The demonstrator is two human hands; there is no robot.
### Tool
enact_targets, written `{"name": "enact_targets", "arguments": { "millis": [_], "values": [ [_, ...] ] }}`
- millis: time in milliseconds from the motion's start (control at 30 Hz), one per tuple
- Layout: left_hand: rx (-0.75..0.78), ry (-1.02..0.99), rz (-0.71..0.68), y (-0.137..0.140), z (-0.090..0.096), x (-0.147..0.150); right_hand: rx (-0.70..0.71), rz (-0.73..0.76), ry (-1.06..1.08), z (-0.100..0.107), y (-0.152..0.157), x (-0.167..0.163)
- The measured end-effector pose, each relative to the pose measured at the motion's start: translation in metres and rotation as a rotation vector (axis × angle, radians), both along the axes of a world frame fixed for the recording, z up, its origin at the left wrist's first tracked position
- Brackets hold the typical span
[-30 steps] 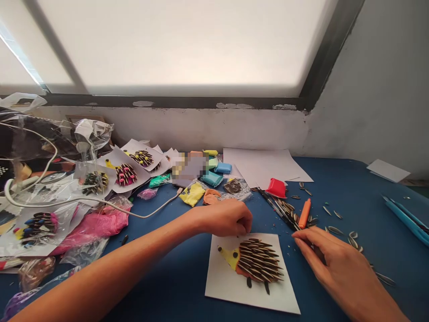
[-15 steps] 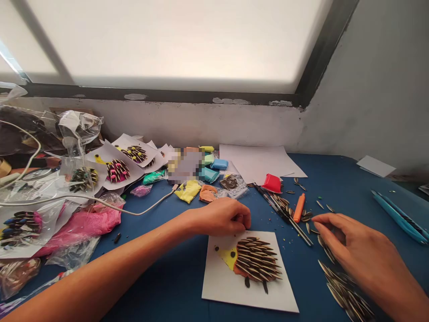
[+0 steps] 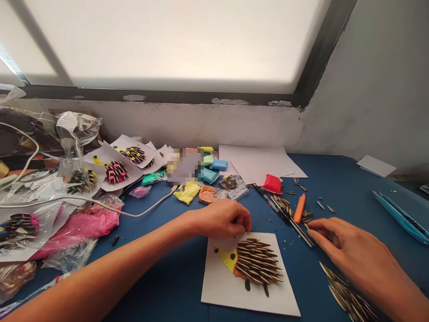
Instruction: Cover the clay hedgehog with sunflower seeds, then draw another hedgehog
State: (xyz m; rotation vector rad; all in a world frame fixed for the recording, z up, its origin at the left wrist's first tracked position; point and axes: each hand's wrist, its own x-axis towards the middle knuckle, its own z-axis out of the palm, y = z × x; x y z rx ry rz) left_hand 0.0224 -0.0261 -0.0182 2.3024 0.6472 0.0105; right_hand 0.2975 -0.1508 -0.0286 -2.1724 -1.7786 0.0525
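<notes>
A white card (image 3: pixel 214 286) lies on the blue table and bears a hedgehog with a yellow clay face (image 3: pixel 229 259). Rows of sunflower seeds (image 3: pixel 258 259) form its spines, above small black feet. My left hand (image 3: pixel 231 218) rests at the card's top edge, fingers curled in; nothing shows in them. To the right, my right hand (image 3: pixel 348 243) has thumb and forefinger pinched on a sunflower seed (image 3: pixel 306 226), partly hidden by the fingertips. Below that hand spreads a pile of sunflower seeds (image 3: pixel 348 293).
Beyond the card lie metal tools (image 3: pixel 284 217), an orange stick-like piece (image 3: pixel 299 209) and a red clay packet (image 3: pixel 271 184). Colored clay packets (image 3: pixel 187 192) sit at the back. Finished hedgehog cards (image 3: pixel 115 172) and a white cable (image 3: pixel 134 215) fill the left. A blue case (image 3: pixel 398 217) is far right.
My right hand has shifted slightly left, toward the seeds beside the tools, uncovering more of the near pile. My left hand stays at the card's top edge.
</notes>
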Motion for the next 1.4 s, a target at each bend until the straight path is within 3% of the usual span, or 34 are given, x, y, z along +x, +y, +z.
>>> {"name": "enact_targets", "arguments": {
  "millis": [533,867,1133,1400],
  "values": [
    [-0.09,0.016,-0.002,0.002,0.006,0.001,-0.051,-0.016,-0.002,-0.001,0.005,-0.016],
    [-0.112,-0.031,0.007,0.006,-0.004,-0.002,-0.11,-0.068,0.0,0.0,0.006,-0.014],
    [-0.119,-0.034,0.009,0.007,-0.005,-0.003,-0.083,-0.05,0.003,-0.014,0.001,-0.001],
    [-0.099,-0.041,0.01,0.005,-0.004,-0.001,0.001,-0.143,-0.03,-0.001,0.002,-0.001]
  ]
}}
